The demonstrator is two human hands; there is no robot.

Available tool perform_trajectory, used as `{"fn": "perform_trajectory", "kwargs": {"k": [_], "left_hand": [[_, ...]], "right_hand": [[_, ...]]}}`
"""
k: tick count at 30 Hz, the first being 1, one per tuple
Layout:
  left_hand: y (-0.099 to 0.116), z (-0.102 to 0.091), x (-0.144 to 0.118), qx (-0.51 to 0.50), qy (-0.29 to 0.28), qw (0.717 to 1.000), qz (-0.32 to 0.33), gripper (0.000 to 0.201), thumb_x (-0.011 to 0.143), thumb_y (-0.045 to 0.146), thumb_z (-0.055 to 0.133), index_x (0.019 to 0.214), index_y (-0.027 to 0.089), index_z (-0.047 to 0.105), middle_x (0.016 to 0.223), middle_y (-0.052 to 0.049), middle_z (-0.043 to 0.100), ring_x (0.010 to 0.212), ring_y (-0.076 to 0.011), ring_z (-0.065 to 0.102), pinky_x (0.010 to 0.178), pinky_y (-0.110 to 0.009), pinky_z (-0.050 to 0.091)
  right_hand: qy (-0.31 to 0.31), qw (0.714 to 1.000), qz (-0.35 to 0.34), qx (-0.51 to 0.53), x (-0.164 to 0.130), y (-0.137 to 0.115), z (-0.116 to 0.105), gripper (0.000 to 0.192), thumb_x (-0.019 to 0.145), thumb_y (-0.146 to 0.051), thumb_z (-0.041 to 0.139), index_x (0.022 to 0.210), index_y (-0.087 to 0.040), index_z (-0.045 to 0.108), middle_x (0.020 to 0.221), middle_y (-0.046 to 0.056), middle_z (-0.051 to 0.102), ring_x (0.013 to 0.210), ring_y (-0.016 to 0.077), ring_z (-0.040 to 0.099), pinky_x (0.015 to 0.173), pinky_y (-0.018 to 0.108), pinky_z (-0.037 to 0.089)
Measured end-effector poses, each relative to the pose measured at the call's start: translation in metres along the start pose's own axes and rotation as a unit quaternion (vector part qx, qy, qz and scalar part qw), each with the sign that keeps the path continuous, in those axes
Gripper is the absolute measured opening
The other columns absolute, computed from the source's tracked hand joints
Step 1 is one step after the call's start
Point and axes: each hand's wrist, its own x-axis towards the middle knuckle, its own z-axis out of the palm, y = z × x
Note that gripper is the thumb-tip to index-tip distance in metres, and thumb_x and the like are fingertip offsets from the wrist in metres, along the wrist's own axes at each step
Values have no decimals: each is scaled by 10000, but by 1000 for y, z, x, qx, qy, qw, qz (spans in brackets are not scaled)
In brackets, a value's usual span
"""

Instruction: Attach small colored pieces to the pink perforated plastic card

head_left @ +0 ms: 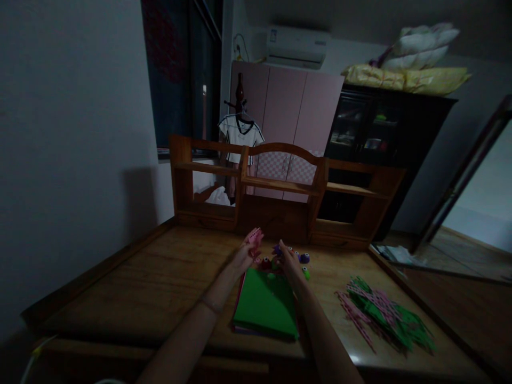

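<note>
Above the far edge of a stack of coloured sheets, my left hand point(241, 257) is closed on a small pink piece with a dotted edge point(255, 238). The dim light hides its exact kind. To the right, my right hand point(286, 257) pinches a small purple piece point(277, 249). The top sheet of the stack is a green sheet point(266, 304). Small eyed figures lie around the hands: a red one point(266, 263) between them, a purple one point(305, 258) and a bright green one point(305, 272) beyond my right hand. Others are partly covered by the fingers.
A loose pile of green strips point(400, 325) and pink-and-white patterned strips point(360, 313) lies at the table's right. A wooden shelf unit point(280, 185) rises along the back of the wooden table point(172, 288). A wall point(80, 160) stands to the left.
</note>
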Motion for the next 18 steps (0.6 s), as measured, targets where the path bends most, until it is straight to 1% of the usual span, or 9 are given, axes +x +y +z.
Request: {"fn": "perform_trajectory", "kwargs": {"k": [2,3,5,7,10,13,16,18], "left_hand": [[-3,0,-3,33,7,999,30,550,706,97,571,1241,208,510,1249,-89,539,1031,-186,566,782,-249,495],[-5,-1,-3,37,14,999,37,557,695,102,591,1236,210,515,1242,-87,546,1047,-193,561,813,-260,490],[-9,-1,-1,44,28,998,41,591,663,131,640,1238,188,512,1190,-104,580,1016,-214,578,817,-301,499],[-11,-1,3,63,45,996,37,601,639,185,682,1218,142,524,1099,-125,626,945,-231,604,774,-331,515],[-10,1,7,90,58,994,32,546,620,259,714,1123,91,585,936,-127,674,823,-227,627,692,-328,523],[-5,4,4,96,68,992,43,477,603,298,728,1015,79,632,816,-105,684,744,-213,628,639,-309,514],[-3,7,1,92,80,991,51,441,593,326,732,956,91,647,760,-77,677,720,-198,624,620,-286,505],[-2,8,0,90,89,991,51,427,579,340,739,914,92,651,726,-64,667,689,-183,616,599,-268,495]], "right_hand": [[7,999,12,34,2,1,2,475,713,-627,592,812,-163,625,801,66,637,637,148,603,506,218,436],[5,998,20,56,2,1,2,469,713,-619,599,824,-163,619,823,71,638,665,160,618,527,227,454],[-12,995,27,96,2,-1,4,449,716,-593,619,868,-171,605,893,79,637,748,190,642,584,250,486],[-31,991,25,127,0,-3,6,421,720,-567,637,892,-186,584,978,77,623,833,214,648,638,267,505],[-39,986,28,158,-2,-7,8,383,722,-543,656,856,-202,543,1038,69,607,913,232,639,682,283,519],[-40,982,51,177,-4,-9,8,376,736,-540,649,832,-204,511,1025,85,625,950,242,628,679,292,533],[-48,978,75,189,-4,-11,8,381,763,-536,626,889,-190,527,1014,114,643,964,244,623,681,295,547],[-45,975,70,205,-4,-11,7,372,777,-513,625,916,-178,543,1020,119,647,971,235,622,717,288,549]]}}
